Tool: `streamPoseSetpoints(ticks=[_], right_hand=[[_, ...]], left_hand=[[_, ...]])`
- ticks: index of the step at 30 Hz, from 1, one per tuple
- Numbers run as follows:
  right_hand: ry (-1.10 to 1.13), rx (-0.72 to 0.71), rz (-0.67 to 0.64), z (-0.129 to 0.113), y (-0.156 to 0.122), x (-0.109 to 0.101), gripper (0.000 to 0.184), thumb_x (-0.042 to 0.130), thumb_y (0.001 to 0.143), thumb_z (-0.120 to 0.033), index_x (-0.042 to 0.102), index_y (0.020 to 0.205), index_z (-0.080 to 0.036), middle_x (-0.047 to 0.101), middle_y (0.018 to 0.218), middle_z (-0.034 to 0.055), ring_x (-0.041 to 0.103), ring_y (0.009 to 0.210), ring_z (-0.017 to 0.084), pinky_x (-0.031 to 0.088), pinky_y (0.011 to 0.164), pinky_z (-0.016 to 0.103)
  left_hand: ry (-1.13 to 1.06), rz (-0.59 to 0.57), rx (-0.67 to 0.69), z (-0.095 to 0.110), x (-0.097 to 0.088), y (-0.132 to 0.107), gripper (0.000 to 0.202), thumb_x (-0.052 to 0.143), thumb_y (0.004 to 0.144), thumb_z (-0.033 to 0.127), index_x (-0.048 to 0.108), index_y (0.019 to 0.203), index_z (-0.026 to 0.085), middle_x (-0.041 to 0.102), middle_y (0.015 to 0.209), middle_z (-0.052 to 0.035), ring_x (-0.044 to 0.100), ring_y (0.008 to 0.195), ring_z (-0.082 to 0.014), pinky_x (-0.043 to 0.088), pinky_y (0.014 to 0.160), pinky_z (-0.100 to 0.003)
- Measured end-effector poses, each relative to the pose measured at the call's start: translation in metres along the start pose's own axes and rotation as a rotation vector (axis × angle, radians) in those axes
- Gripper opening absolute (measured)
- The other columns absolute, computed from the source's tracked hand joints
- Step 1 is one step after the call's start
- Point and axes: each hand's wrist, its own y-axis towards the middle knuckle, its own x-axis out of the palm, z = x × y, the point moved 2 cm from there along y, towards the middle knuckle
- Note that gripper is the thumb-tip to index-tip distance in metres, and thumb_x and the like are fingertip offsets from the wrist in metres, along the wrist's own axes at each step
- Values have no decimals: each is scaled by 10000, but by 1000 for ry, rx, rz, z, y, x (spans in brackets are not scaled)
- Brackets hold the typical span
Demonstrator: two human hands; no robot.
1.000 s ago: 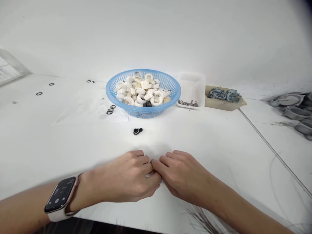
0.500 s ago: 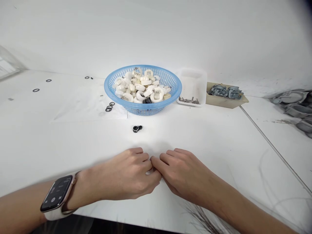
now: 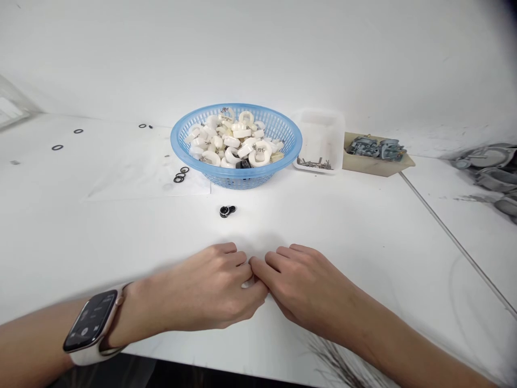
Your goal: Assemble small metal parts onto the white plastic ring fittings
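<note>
My left hand, with a watch on its wrist, is closed, its fingers curled under. My right hand is closed too, and its fingertips meet those of the left just above the table's front part. A sliver of something whitish shows in the gap between the two hands; the fingers hide what they pinch. Beyond the hands, a small black part with a silvery ring lies on the white table. Behind it stands a blue plastic basket heaped with white ring-shaped pieces.
Right of the basket are a white tray with thin metal pins and a beige box of metal castings. More grey castings lie far right. Black rubber rings are scattered left, some on a clear plastic sheet.
Both hands keep the same closed pose against each other. The view has shifted very slightly, and the things on the table stay where they were.
</note>
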Motion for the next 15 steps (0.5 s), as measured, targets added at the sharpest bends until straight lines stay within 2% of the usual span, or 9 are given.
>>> streamPoseSetpoints(ticks=[5, 15], right_hand=[[-9, -11, 27, 0, -1, 0, 235, 420, 751, 33, 474, 793, -192, 538, 675, -11, 429, 571, 144, 265, 579, 292], [-10, -4, 18, 0, -2, 1, 232, 430, 772, 19, 475, 834, -199, 549, 697, -13, 448, 593, 158, 267, 587, 297]], left_hand=[[6, -24, -9, 2, -3, 0, 149, 480, 919, 175, 430, 779, 178, 397, 648, 6, 314, 575, -155, 257, 575, -348], [18, -85, -9, 1, -3, -1, 151, 517, 841, 83, 414, 790, 182, 396, 661, 8, 324, 582, -159, 267, 595, -338]])
